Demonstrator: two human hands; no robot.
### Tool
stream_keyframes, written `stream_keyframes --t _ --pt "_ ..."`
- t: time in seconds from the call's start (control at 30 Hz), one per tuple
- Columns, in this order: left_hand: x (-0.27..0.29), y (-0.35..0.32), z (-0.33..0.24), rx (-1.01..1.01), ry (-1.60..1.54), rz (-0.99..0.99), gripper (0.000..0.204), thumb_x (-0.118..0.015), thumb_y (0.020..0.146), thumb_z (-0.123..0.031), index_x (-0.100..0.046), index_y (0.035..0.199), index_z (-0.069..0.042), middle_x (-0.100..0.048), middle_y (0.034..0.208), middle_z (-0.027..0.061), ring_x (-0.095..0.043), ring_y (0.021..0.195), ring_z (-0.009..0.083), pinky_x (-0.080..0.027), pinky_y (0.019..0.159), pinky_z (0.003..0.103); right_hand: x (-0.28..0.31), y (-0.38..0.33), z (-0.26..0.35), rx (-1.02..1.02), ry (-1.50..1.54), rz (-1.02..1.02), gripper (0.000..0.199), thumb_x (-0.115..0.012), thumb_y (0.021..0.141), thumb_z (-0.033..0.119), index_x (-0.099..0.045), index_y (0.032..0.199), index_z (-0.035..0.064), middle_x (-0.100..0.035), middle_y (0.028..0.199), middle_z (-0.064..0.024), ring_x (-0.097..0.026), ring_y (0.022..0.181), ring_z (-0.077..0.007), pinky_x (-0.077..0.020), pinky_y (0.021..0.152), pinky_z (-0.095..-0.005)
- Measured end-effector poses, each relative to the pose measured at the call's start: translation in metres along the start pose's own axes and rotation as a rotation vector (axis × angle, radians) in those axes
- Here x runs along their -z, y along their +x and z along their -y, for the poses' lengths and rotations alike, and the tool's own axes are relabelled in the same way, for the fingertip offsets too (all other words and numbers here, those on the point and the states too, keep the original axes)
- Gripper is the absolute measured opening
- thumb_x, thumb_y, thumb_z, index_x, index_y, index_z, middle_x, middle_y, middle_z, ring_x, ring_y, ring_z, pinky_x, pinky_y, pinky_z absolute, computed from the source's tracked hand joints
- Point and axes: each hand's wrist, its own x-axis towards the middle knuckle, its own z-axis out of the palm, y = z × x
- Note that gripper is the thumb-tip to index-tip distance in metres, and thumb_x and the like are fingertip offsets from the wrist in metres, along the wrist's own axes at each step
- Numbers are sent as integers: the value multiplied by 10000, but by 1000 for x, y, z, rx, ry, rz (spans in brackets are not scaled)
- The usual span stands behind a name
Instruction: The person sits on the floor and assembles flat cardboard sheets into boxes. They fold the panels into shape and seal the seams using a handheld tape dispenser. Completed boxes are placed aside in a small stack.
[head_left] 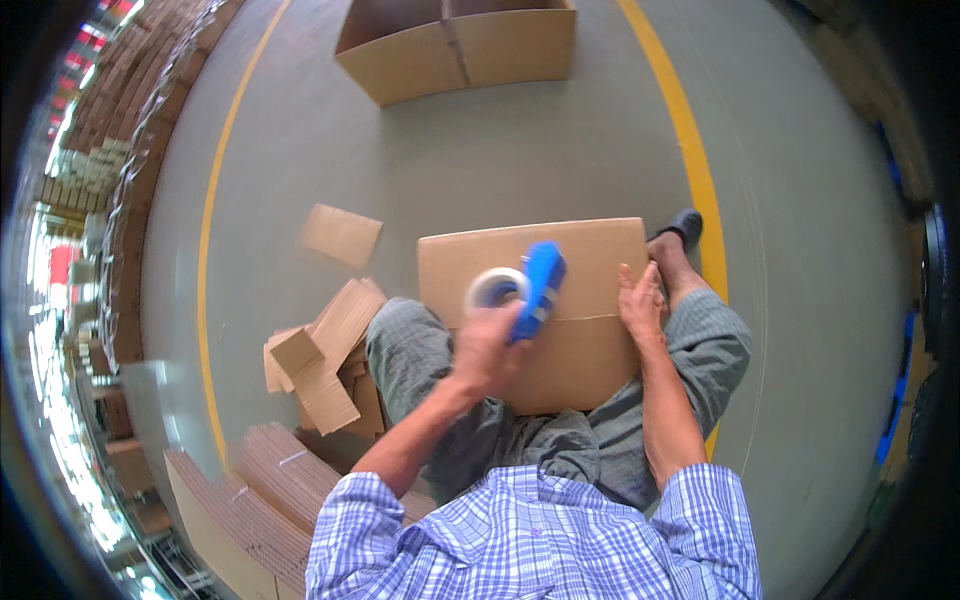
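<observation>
A closed brown cardboard box (575,365) sits between my knees, with a seam running across its top face. My left hand (488,345) grips a blue tape dispenser (541,285) with a pale roll of tape on its left side, held over the box. The left hand is slightly blurred. At the box's right edge rests my right hand (642,300), its fingers stretched out and apart against the cardboard. Whether the dispenser touches the box, I cannot tell.
An open cardboard box (420,65) stands on the grey floor ahead. Loose cardboard pieces (325,370) are heaped to my left, with one flat piece (343,235) beyond them. Bundled flattened boxes (265,480) lie at lower left. Yellow floor lines (690,140) run along both sides.
</observation>
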Motion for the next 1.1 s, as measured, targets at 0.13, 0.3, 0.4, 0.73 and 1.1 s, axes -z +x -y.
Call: stream_keyframes --t 0.13,0.3,0.4,0.73,1.1 --pt "-23 0 -12 -184 126 -37 464 -743 719 -127 -580 1140 -20 -629 965 147 -605 916 327 -461 842 429 -3 -4 5 42 -12 -63 784 -336 962 596 -295 1422 -38 -484 1323 -303 -540 1127 -469 -437 931 -529" --pt "22 36 60 247 83 -531 321 -663 856 -205 -599 1085 11 -616 1024 194 -577 961 353 -461 837 442 -6 -5 4 83 1 -117 723 -332 988 536 -299 1427 -38 -491 1319 -306 -538 1132 -462 -436 938 -514" --pt "46 85 135 961 34 -520 506 -631 871 -446 -637 1035 33 -628 1071 262 -592 1043 397 -468 880 443 -5 -4 4 124 12 -122 706 -326 995 522 -308 1419 -42 -504 1299 -309 -541 1128 -458 -438 927 -513" --pt "9 93 156 1006 279 -413 555 -482 881 -491 -696 843 20 -671 883 268 -663 851 414 -506 798 484 -5 -6 8 124 -10 -168 668 -370 999 477 -334 1385 -67 -520 1258 -318 -569 1052 -473 -459 868 -524" --pt "16 94 129 476 368 -556 376 -460 974 -324 -635 1041 2 -672 992 224 -643 918 421 -496 831 500 1 3 -7 155 178 2 690 -346 999 501 -314 1412 -51 -468 1340 -309 -507 1184 -448 -418 974 -501"
